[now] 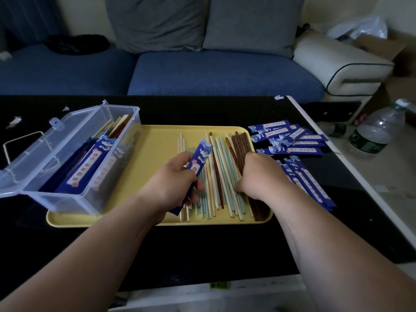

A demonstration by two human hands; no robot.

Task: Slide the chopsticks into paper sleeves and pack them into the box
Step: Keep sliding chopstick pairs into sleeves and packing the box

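Several loose chopsticks (221,176), cream, pale blue and dark brown, lie side by side on a yellow tray (157,143). My left hand (173,176) grips a blue paper sleeve (199,159) that slants over the chopsticks. My right hand (258,172) lies on the brown and cream chopsticks with its fingers curled down among them; what they hold is hidden. A clear plastic box (74,158) with its lid open stands on the tray's left end. It holds several sleeved chopsticks.
Several empty blue sleeves (290,138) lie scattered on the black table (202,248) right of the tray, more by my right wrist. A blue sofa stands behind. Plastic bottles (373,134) stand on the floor at the right.
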